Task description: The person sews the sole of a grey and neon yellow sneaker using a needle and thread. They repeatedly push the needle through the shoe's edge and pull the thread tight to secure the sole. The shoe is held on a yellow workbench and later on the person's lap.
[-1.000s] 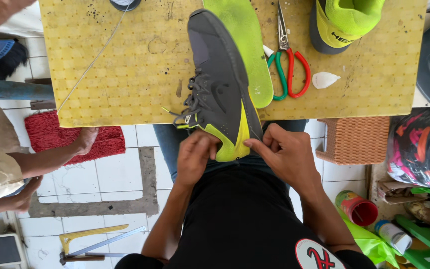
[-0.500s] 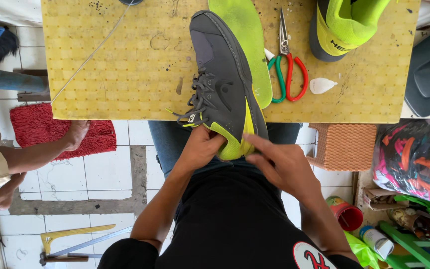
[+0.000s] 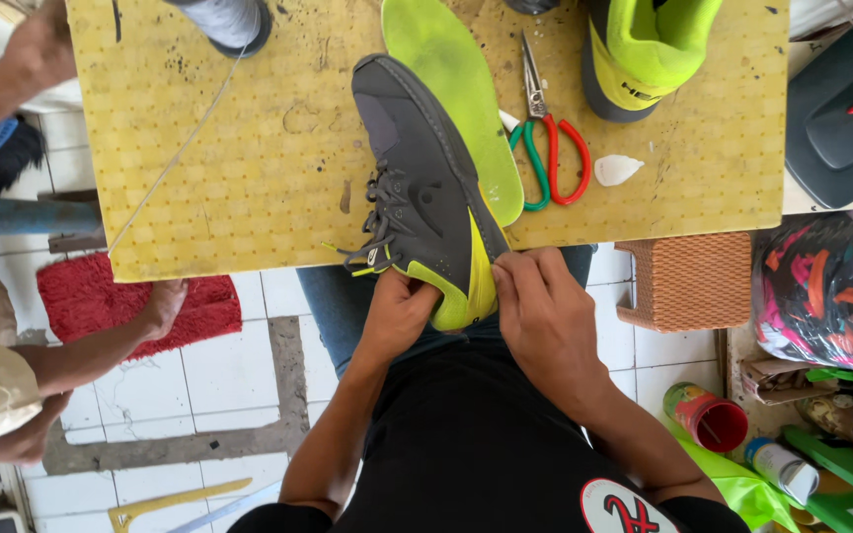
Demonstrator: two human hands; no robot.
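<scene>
Your sneaker (image 3: 425, 197) lay on the counter (image 3: 239, 178), heel past its near edge, insole (image 3: 456, 89) just behind, scissors (image 3: 545, 138) to their right.

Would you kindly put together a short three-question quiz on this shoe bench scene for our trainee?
1. True or false: both the left hand and the right hand grip the heel end of the grey and lime shoe.
2. Which thing lies directly right of the shoe on the yellow board?
A. a hammer
B. the lime insole
C. a brush
3. Fill the gap: the scissors have one green handle and one ___ handle.

Key
1. True; the heel overhangs the board's near edge between the hands.
2. B; the insole lies alongside the shoe, partly under it.
3. Red.
</scene>
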